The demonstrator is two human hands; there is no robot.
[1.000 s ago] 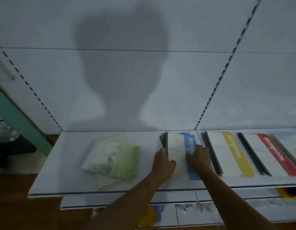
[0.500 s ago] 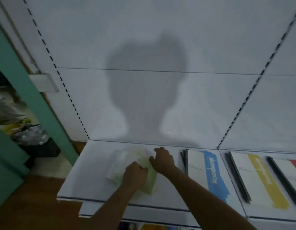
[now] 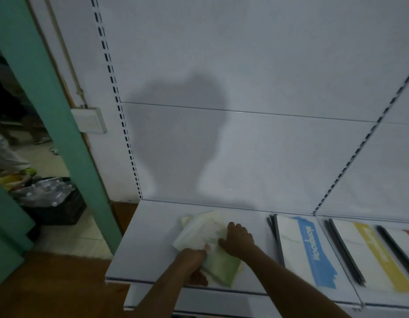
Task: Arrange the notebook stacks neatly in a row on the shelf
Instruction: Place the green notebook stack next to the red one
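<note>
A loose stack of pale green notebooks [image 3: 203,230] lies askew on the white shelf [image 3: 148,237], left of the row. My left hand [image 3: 194,262] grips the stack's near edge, fingers curled under it. My right hand [image 3: 236,238] rests on the stack's right side, fingers bent over the cover. To the right lie the blue-striped notebook stack [image 3: 306,249], the yellow-striped stack [image 3: 371,253] and a red-striped stack [image 3: 408,235] at the frame edge, all flat and parallel.
A green door frame [image 3: 52,115] stands left of the shelving, with a wall switch [image 3: 89,120] beside it. A black crate [image 3: 54,203] of shiny items sits on the floor beyond. A lower shelf edge [image 3: 199,299] juts out below.
Both hands left the blue-striped stack and moved left onto the green stack. My left hand now holds its near edge. The view swung left and down.
</note>
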